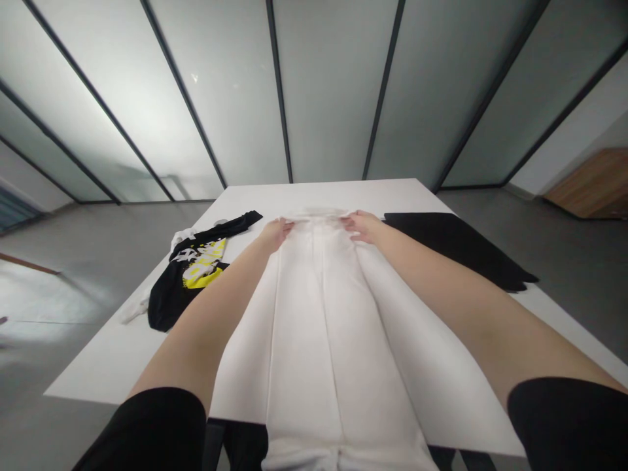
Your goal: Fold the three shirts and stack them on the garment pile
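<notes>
A long white garment with lengthwise seams (318,314), perhaps a pair of trousers, stretches down the middle of the white table. Its near end reaches over the front edge toward my body and lies in creases there. At the far end, my left hand (279,232) grips the left corner, fingers closed on the cloth. The matching right corner is pinched in my right hand (362,226), with some fingers spread beside the fabric. The far edge between both hands looks slightly blurred.
On the left side of the white table (98,366) lies a black garment with a yellow and white print (196,268), with white cloth under it. A flat black garment (451,245) lies on the right. Frosted glass panels (324,91) stand behind the table.
</notes>
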Tool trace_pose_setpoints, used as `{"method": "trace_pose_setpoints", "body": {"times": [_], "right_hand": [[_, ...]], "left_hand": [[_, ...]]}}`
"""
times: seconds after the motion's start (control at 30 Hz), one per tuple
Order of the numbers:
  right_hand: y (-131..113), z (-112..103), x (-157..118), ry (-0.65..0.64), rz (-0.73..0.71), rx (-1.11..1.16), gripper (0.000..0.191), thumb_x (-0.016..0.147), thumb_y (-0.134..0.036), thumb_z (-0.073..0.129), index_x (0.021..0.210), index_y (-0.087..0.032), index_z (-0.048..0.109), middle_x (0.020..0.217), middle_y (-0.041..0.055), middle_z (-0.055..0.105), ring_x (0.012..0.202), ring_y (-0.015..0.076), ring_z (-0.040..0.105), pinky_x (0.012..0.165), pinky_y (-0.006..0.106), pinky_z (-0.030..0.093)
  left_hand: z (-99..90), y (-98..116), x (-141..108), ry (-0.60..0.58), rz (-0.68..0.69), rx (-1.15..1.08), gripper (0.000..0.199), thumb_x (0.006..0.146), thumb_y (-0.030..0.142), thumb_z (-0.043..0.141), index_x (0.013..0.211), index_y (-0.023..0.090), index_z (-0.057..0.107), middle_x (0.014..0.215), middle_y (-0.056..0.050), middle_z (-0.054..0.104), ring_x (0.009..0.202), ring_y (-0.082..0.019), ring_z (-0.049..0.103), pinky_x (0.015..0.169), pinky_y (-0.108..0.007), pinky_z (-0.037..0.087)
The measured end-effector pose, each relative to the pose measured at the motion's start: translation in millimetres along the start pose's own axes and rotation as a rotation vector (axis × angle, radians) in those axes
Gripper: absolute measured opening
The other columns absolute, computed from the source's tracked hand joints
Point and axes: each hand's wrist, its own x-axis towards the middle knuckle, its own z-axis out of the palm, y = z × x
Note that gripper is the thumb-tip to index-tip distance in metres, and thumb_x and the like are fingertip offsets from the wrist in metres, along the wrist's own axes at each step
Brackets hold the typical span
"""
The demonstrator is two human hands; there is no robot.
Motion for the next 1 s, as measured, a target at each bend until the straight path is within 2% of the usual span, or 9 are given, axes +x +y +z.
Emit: {"method": "trace_pose_setpoints", "body": {"times": [0.1, 0.27, 0.4, 0.47, 0.57, 0.67, 0.73, 0.83, 1.0], "right_hand": [[-31.3, 4.2, 19.5, 0.11, -0.331, 0.034, 0.014, 0.102, -0.039, 0.062, 0.101, -0.026, 0.054, 0.117, 0.0028, 0.075, 0.1, 0.0169, 0.065, 0.098, 0.045, 0.055], [-78.2, 1.2, 34.3, 0.156, -0.775, 0.032, 0.03, 0.103, -0.057, 0.057, 0.109, -0.028, 0.058, 0.121, 0.0017, 0.072, 0.115, 0.018, 0.062, 0.103, 0.037, 0.049], [-83.3, -4.7, 16.4, 0.158, -0.852, 0.061, 0.03, 0.101, -0.058, 0.059, 0.107, -0.028, 0.059, 0.118, 0.0009, 0.071, 0.119, 0.0195, 0.062, 0.101, 0.037, 0.05], [-67.1, -7.3, -2.7, 0.139, -0.75, 0.159, 0.024, 0.1, -0.052, 0.062, 0.102, -0.028, 0.059, 0.11, 0.0006, 0.072, 0.117, 0.02, 0.066, 0.096, 0.035, 0.053], [-22.6, -9.7, -37.4, 0.063, -0.453, 0.381, 0.018, 0.092, -0.04, 0.069, 0.09, -0.025, 0.06, 0.09, 0.0021, 0.071, 0.095, 0.0207, 0.072, 0.081, 0.031, 0.06], [30.5, -9.4, -70.0, 0.095, -0.132, 0.504, 0.024, 0.097, -0.038, 0.065, 0.08, -0.024, 0.055, 0.076, 0.0017, 0.068, 0.07, 0.0169, 0.068, 0.07, 0.027, 0.063], [61.1, -7.8, -86.0, 0.155, -0.006, 0.512, 0.022, 0.097, -0.029, 0.067, 0.08, -0.024, 0.054, 0.071, 0.0, 0.067, 0.066, 0.016, 0.067, 0.064, 0.026, 0.063], [91.1, -5.6, -98.3, 0.141, 0.016, 0.455, 0.016, 0.094, -0.015, 0.068, 0.084, -0.023, 0.057, 0.079, 0.0018, 0.074, 0.07, 0.0166, 0.072, 0.065, 0.026, 0.064], [106.5, -7.8, -97.3, 0.097, -0.123, 0.231, 0.026, 0.087, -0.014, 0.075, 0.108, -0.024, 0.064, 0.078, -0.0034, 0.072, 0.06, 0.0141, 0.068, 0.05, 0.02, 0.052]], "left_hand": [[15.6, 34.4, 15.0, 0.036, 0.215, -0.028, 0.022, 0.106, 0.033, 0.063, 0.122, 0.018, 0.066, 0.138, -0.017, 0.075, 0.141, -0.023, 0.063, 0.127, -0.045, 0.036], [30.5, 93.8, 26.6, -0.067, 0.508, -0.127, 0.026, 0.105, 0.032, 0.064, 0.127, 0.019, 0.066, 0.148, -0.012, 0.07, 0.147, -0.023, 0.057, 0.128, -0.041, 0.034], [25.8, 111.4, 17.4, -0.058, 0.52, -0.202, 0.034, 0.106, 0.038, 0.055, 0.126, 0.014, 0.069, 0.138, -0.013, 0.075, 0.141, -0.025, 0.063, 0.124, -0.041, 0.04], [19.5, 100.6, 1.7, -0.024, 0.429, -0.213, 0.042, 0.105, 0.045, 0.052, 0.121, 0.012, 0.072, 0.123, -0.014, 0.079, 0.131, -0.027, 0.07, 0.118, -0.042, 0.047], [10.0, 61.5, -36.9, 0.058, 0.215, -0.213, 0.045, 0.099, 0.052, 0.06, 0.113, 0.012, 0.074, 0.103, -0.014, 0.08, 0.11, -0.028, 0.078, 0.103, -0.041, 0.059], [3.3, 10.5, -83.3, 0.139, -0.01, -0.24, 0.021, 0.091, 0.028, 0.07, 0.104, 0.013, 0.072, 0.092, -0.01, 0.078, 0.085, -0.021, 0.077, 0.088, -0.036, 0.065], [-0.3, -19.1, -108.7, 0.147, -0.13, -0.239, 0.018, 0.083, 0.015, 0.075, 0.101, 0.012, 0.071, 0.092, -0.009, 0.077, 0.077, -0.019, 0.075, 0.08, -0.032, 0.066], [-4.8, -46.9, -128.1, 0.119, -0.229, -0.205, 0.024, 0.084, 0.013, 0.075, 0.107, 0.013, 0.069, 0.096, -0.011, 0.077, 0.081, -0.021, 0.077, 0.076, -0.034, 0.068], [-6.5, -59.0, -122.4, 0.232, -0.162, -0.094, 0.039, 0.09, 0.016, 0.074, 0.127, 0.02, 0.061, 0.092, -0.004, 0.076, 0.079, -0.019, 0.077, 0.073, -0.033, 0.067]]}}
